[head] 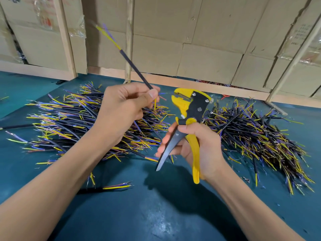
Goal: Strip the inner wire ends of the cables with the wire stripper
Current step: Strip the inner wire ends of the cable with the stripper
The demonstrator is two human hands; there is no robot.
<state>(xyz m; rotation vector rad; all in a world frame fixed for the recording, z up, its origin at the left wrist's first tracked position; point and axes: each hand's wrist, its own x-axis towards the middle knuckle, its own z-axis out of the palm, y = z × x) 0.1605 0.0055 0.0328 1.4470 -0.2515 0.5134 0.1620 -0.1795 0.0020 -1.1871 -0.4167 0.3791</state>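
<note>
My left hand point(125, 105) pinches a black cable point(133, 66) between thumb and fingers. The cable slants up and to the left, and yellow and blue inner wires fan out at its far end. More coloured wire ends poke from under my thumb toward the stripper's jaws. My right hand point(196, 145) grips the yellow and black wire stripper point(192, 110) by its handles. The jaws point up and left, just right of my left thumb, and the handles are spread apart.
Two heaps of black cables with yellow and blue wire ends lie on the teal table point(156, 214): a left pile point(73, 122) and a right pile point(257, 136). A loose cable point(118, 186) lies near my left forearm. Cardboard boxes point(199, 40) in wooden frames wall the back.
</note>
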